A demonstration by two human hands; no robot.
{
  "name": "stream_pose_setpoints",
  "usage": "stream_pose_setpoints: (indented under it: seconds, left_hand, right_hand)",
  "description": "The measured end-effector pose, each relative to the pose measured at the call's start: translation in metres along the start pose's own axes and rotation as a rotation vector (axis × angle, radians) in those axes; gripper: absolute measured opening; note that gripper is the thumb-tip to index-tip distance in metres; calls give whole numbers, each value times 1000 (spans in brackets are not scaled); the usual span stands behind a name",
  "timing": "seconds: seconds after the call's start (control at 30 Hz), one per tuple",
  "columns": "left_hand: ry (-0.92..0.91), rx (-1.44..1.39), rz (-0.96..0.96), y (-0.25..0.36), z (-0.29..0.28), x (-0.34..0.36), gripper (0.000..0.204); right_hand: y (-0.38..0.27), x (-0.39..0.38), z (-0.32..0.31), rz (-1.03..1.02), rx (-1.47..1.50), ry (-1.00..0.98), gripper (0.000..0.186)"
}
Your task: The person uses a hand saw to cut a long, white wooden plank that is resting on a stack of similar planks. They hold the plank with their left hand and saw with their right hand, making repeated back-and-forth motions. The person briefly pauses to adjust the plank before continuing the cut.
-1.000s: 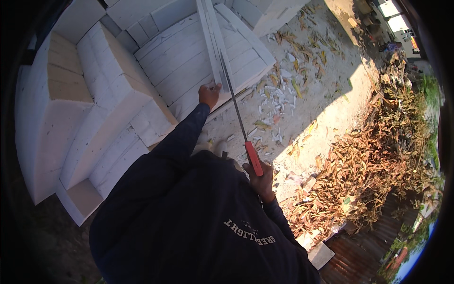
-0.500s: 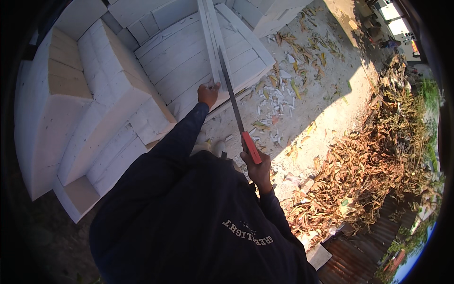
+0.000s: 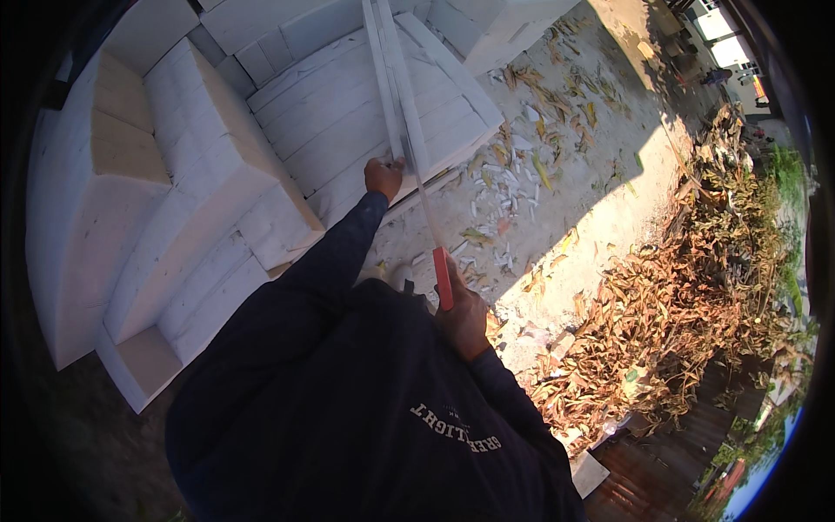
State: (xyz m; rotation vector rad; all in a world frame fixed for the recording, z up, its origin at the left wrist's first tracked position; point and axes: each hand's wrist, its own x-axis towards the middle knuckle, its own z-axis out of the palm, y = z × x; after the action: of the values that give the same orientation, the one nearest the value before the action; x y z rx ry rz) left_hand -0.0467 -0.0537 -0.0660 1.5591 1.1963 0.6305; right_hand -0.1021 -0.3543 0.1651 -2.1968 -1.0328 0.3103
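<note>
My right hand [image 3: 467,324] is wrapped around the red handle of a handsaw [image 3: 443,274]. The saw's thin blade, blurred by motion, stretches away from me along a long, narrow white block piece [image 3: 379,74]. Closed around the near end of this piece is my left hand [image 3: 383,177], just left of the blade; part of its grip is hidden. Beneath them lies a low stack of white building blocks [image 3: 326,113], its top made of blocks side by side. A second white strip runs along the right side of the blade.
Taller stacks of white blocks [image 3: 209,139] rise on the left. White offcuts [image 3: 509,196] and leaves litter the sandy ground to the right. Beyond them is a heap of dry brown leaves [image 3: 670,304], with rusty corrugated sheet [image 3: 652,474] at lower right.
My right hand has drawn the saw back toward me and slightly left, so its handle sits lower. My left hand stays at the strip's near end.
</note>
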Motion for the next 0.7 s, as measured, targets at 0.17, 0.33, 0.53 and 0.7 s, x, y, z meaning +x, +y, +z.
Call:
stream_pose_setpoints:
  seconds: [0.17,0.33,0.53,0.7]
  left_hand:
    - [-34,63,-2,26,12,-17,46]
    - [-42,92,30,-15,2,9,47]
    - [-146,-95,-12,2,5,-3,47]
    - [-115,-28,21,12,-2,-9,48]
  right_hand:
    - [3,1,-11,213,15,-165,70]
    - [-17,9,-41,307,377,-70,34]
    - [-2,-3,-33,248,306,1,32]
    - [-2,3,-32,245,326,5,34]
